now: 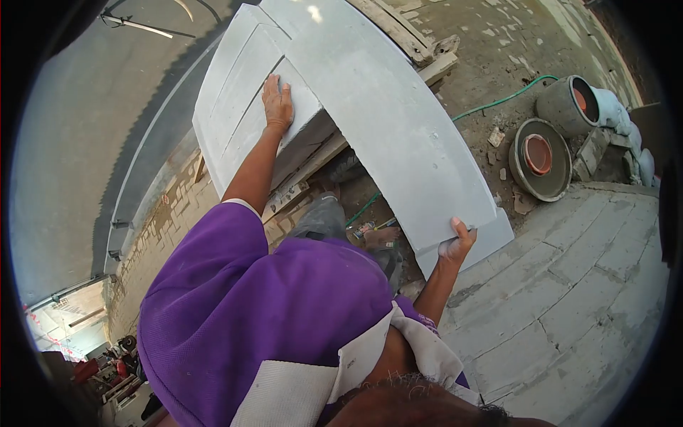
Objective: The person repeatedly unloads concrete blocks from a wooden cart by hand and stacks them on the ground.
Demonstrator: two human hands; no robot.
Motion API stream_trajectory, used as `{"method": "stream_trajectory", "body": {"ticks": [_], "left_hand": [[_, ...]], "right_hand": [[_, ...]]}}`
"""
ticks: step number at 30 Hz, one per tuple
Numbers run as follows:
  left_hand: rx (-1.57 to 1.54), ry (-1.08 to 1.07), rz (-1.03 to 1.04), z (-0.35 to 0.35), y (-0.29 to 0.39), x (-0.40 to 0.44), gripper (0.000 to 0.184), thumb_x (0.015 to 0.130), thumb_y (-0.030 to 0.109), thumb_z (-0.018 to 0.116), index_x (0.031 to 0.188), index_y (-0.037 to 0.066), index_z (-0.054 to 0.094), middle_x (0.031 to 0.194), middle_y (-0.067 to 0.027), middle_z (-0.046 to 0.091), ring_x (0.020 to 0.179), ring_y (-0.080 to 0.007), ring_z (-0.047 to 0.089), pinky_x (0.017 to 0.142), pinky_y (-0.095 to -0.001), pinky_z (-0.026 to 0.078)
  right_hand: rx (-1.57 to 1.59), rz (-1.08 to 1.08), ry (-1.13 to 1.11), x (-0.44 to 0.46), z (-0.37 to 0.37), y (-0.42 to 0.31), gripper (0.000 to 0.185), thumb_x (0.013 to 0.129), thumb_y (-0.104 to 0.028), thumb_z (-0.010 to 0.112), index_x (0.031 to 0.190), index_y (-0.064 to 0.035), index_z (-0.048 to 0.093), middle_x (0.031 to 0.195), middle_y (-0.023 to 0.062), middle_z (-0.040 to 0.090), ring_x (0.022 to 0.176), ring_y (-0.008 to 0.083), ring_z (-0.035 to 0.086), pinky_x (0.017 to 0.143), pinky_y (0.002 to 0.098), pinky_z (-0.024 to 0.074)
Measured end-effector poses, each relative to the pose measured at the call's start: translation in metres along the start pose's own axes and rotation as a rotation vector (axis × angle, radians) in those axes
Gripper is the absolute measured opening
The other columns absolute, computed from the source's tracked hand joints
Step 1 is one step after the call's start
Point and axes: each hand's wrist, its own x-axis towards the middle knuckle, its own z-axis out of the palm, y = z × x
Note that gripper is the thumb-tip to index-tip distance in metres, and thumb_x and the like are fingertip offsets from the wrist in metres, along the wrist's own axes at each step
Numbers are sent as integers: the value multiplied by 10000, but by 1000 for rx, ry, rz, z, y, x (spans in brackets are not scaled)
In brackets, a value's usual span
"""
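My left hand (277, 104) lies flat, fingers stretched out, on a pale grey-white block-like surface (245, 92) with straight joint lines across it. A long, smooth pale slab (398, 135) runs from that surface toward the lower right. At the slab's near right end, my right hand (459, 243) is closed with the thumb up, against the pale surface. What its fingers grip is mostly hidden, and I cannot make it out. My legs and feet show in the gap below the slab.
Wooden planks (398, 32) lie along the slab's far side. To the right are a round basin (523, 178) holding a reddish bowl (538, 154), a grey bucket (562, 107) on its side and a green hose (505, 102). A cracked block wall (562, 285) stands at lower right.
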Motion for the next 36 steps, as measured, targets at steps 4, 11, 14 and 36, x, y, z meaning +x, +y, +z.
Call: {"method": "stream_trajectory", "body": {"ticks": [4, 11, 14, 36], "left_hand": [[-16, -22, 13, -3, 8, 1, 542, 1000, 348, 392, 1379, -37, 432, 1480, -238, 368, 1401, -374, 284, 1163, -425, 192], [-69, -9, 41, -7, 3, 13, 498, 1001, 301, 452, 1345, -59, 458, 1439, -247, 406, 1362, -364, 345, 1135, -420, 258], [-358, 44, -44, -5, 36, 70, 499, 994, 324, 517, 1304, -66, 501, 1329, -215, 520, 1258, -297, 481, 1067, -384, 362], [-252, -1089, -43, 15, 165, 117, 559, 937, 410, 557, 1283, -29, 539, 1080, -158, 659, 915, -276, 670, 731, -377, 559]], "right_hand": [[176, 124, 86, -22, -61, 17, 712, 742, -202, 698, 1370, 4, 432, 1268, 173, 553, 1178, 347, 541, 1023, 478, 425], [393, 135, 206, 0, -112, 114, 810, 814, -558, 672, 1390, -37, 443, 1337, 134, 539, 1219, 355, 514, 1012, 516, 432], [424, 44, 225, 16, -96, 123, 903, 794, -694, 612, 1392, -39, 444, 1347, 128, 535, 1220, 342, 514, 1015, 512, 430], [509, 315, 745, 27, -161, 222, 705, 920, -631, 393, 1391, -114, 484, 1332, 92, 552, 1224, 262, 514, 1039, 455, 397]]}}
